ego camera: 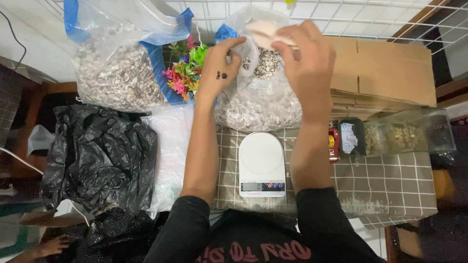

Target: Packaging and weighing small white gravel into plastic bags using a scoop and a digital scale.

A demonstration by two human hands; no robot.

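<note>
Left hand (220, 68) grips rim of clear plastic pebble bag (258, 104); right hand (307, 58) grasps pale scoop (263, 33) above it. White digital scale (262, 163) sits near.

A scale (262, 164) sits at frame centre on the counter (390, 190). Directly above it stands a pebble bag (258, 104); a second bag (117, 73) lies upper left, plastic plants (185, 73) between them. Flat cartons (385, 73) lie upper right, a black bag (97, 160) left.

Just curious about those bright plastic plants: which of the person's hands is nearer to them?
Left. The left hand sits right beside the plastic plants; the right hand is farther off, across the open pebble bag.
</note>
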